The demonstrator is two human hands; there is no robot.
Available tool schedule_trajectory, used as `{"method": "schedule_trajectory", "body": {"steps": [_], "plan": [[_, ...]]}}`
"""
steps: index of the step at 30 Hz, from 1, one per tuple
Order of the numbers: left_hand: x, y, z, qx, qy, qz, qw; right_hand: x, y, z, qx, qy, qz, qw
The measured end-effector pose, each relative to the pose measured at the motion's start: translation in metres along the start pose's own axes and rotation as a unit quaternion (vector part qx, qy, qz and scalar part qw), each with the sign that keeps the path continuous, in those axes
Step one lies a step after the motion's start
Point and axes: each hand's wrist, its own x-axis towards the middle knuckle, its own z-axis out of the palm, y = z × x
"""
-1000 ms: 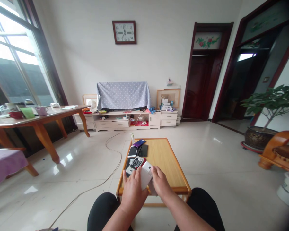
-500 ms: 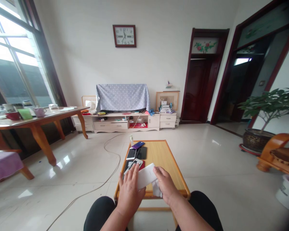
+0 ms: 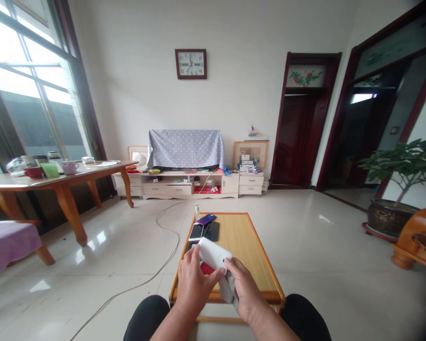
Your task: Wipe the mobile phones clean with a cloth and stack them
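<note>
A white smartphone point(image 3: 215, 253), its back facing me, is held above the near part of the small wooden table point(image 3: 239, 241). My left hand point(image 3: 195, 279) closes on its left end and lower edge. My right hand point(image 3: 243, 286) grips the right end, with a grey cloth point(image 3: 227, 288) hanging from its fingers beneath the phone. Beyond my hands lie a purple-blue phone point(image 3: 206, 219), a white-framed phone with a dark screen point(image 3: 196, 232) and a black phone point(image 3: 211, 231). A red item point(image 3: 206, 268) shows partly under the held phone; the rest there is hidden.
A pump bottle point(image 3: 197, 211) stands at the table's far left corner. A cable point(image 3: 142, 283) runs over the floor to the left. Further off are a dining table with cups point(image 3: 102, 170), a low TV cabinet point(image 3: 230, 185) and a potted plant point(image 3: 394, 208).
The white phone has turned so its left end now points up and away. My left hand's fingers, earlier spread along its side, now grip that end. The view has shifted slightly.
</note>
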Motion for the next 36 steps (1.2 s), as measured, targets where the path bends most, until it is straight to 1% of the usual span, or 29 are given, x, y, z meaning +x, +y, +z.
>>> {"method": "schedule_trajectory", "body": {"steps": [2,5,8,10,15,18,21,22,23,24,27,28,29,30,32,34,36], "plan": [[0.003,-0.004,-0.001,-0.006,-0.011,0.014,1.0,-0.002,0.001,-0.002,-0.022,-0.016,-0.003,1.0],[0.006,-0.012,-0.004,0.002,-0.043,0.042,0.998,-0.002,0.003,-0.006,-0.065,-0.021,0.001,0.998],[0.008,-0.017,-0.007,0.018,-0.073,0.053,0.996,-0.003,0.004,-0.007,-0.088,-0.03,-0.004,0.996],[0.009,-0.017,-0.009,0.026,-0.083,0.056,0.995,-0.004,0.004,-0.006,-0.093,-0.037,-0.01,0.995],[0.011,-0.013,-0.013,0.016,-0.083,0.082,0.993,-0.008,0.0,-0.003,-0.109,-0.054,-0.016,0.992],[0.01,-0.008,-0.016,0.005,-0.073,0.091,0.993,-0.015,-0.004,0.0,-0.115,-0.067,-0.008,0.991],[0.009,-0.005,-0.018,0.0,-0.066,0.08,0.995,-0.017,-0.004,0.002,-0.081,-0.088,0.016,0.993],[0.008,-0.004,-0.018,-0.001,-0.066,0.075,0.995,-0.015,-0.003,0.001,-0.065,-0.085,0.025,0.994],[0.007,-0.004,-0.019,-0.002,-0.066,0.071,0.995,-0.012,-0.001,-0.001,-0.05,-0.07,0.032,0.996],[0.006,-0.005,-0.019,-0.004,-0.067,0.069,0.995,-0.007,0.001,-0.003,-0.035,-0.041,0.037,0.998],[0.004,-0.006,-0.02,-0.006,-0.064,0.072,0.995,0.01,0.002,-0.014,0.025,0.069,0.041,0.996],[0.003,-0.007,-0.02,-0.005,-0.063,0.074,0.995,0.015,0.001,-0.016,0.049,0.087,0.035,0.994],[0.002,-0.007,-0.019,-0.005,-0.062,0.075,0.995,0.018,-0.002,-0.017,0.073,0.09,0.024,0.993],[0.002,-0.008,-0.018,-0.005,-0.064,0.076,0.995,0.019,-0.006,-0.017,0.093,0.081,0.011,0.992],[0.0,-0.009,-0.015,-0.011,-0.066,0.078,0.995,0.017,-0.012,-0.012,0.102,0.035,-0.011,0.994],[-0.001,-0.009,-0.012,-0.018,-0.063,0.079,0.995,0.009,-0.014,-0.004,0.074,-0.01,-0.015,0.997],[-0.001,-0.008,-0.009,-0.02,-0.058,0.082,0.995,0.002,-0.013,0.002,0.038,-0.037,0.001,0.999]]}}
